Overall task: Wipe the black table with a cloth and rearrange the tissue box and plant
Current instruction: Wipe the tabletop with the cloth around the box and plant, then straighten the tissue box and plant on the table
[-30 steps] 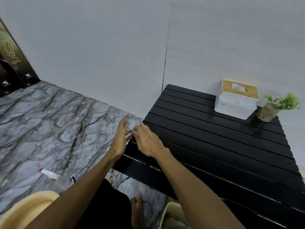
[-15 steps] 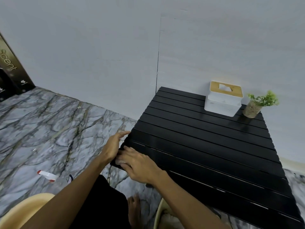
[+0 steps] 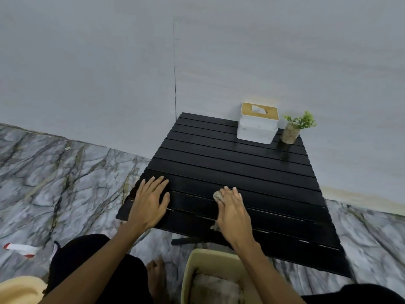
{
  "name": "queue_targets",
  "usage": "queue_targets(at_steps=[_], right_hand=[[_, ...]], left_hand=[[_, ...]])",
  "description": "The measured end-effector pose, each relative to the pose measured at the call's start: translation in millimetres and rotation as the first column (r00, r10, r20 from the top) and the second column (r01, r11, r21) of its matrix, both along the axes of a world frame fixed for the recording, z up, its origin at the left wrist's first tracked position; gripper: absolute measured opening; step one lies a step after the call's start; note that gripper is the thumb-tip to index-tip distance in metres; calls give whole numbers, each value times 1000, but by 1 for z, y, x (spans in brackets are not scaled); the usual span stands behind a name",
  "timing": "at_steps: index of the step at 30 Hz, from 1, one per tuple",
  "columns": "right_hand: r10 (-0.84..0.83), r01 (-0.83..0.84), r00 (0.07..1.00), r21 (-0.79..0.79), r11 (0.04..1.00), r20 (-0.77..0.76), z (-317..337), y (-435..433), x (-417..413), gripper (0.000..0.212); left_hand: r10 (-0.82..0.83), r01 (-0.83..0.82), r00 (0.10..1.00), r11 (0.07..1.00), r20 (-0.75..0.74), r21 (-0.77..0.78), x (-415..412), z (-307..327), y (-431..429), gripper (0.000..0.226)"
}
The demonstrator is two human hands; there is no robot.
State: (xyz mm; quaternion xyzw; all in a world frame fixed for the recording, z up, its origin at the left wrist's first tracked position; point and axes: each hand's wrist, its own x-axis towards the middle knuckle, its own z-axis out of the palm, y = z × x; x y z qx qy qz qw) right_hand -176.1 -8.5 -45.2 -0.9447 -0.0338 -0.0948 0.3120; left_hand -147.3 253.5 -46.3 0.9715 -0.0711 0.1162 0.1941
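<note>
A black slatted table point(image 3: 241, 170) stands against the grey wall. At its far right corner sit a white tissue box point(image 3: 256, 127) with a wooden lid and, right of it, a small green plant point(image 3: 293, 128) in a speckled pot. My left hand point(image 3: 149, 200) lies flat and spread on the table's near left corner, holding nothing. My right hand point(image 3: 232, 211) presses a crumpled grey cloth point(image 3: 218, 196) onto the near middle slats; bits of cloth show beyond the fingers and below the palm.
A pale yellow bin point(image 3: 210, 275) with cloth inside stands under the table's near edge, by my bare foot point(image 3: 156, 273). A red-and-white spray bottle point(image 3: 20, 249) lies on the marble floor point(image 3: 54, 176) at left. A tan rounded object point(image 3: 17, 290) sits at bottom left.
Both hands were together at the table's left corner; now they are apart. The right hand has slid right along the near slats with the cloth, and the left lies flat at the corner.
</note>
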Motion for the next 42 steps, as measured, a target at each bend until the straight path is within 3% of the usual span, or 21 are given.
queue_targets(at_steps=[9, 19, 22, 28, 35, 39, 42], right_hand=[[-309, 305, 949, -63, 950, -69, 5, -119, -39, 44], [-477, 471, 878, -93, 877, -49, -2, -197, -75, 42], [-464, 457, 884, -93, 884, -63, -5, -208, -79, 48], [-450, 411, 890, -308, 858, -66, -5, -207, -80, 79], [-492, 410, 862, -403, 818, -121, 3, -203, -79, 96], [-407, 394, 913, -292, 871, 17, 23, -193, -31, 86], [-307, 299, 950, -119, 947, -53, 36, -181, 21, 90]], left_hand=[[-170, 170, 985, 985, 2, -26, 5, 3, -74, 69], [-233, 233, 972, 972, -11, -22, 2, 1, -108, 67], [-237, 236, 972, 971, -11, -24, 2, 3, -110, 68], [-241, 241, 970, 970, -31, -20, 0, 2, -113, 68], [-235, 233, 971, 971, -34, -60, -4, 1, -118, 69], [-211, 204, 977, 962, -22, -180, 12, 18, -132, 60], [-218, 196, 975, 942, -50, -272, 41, 35, -149, 64]])
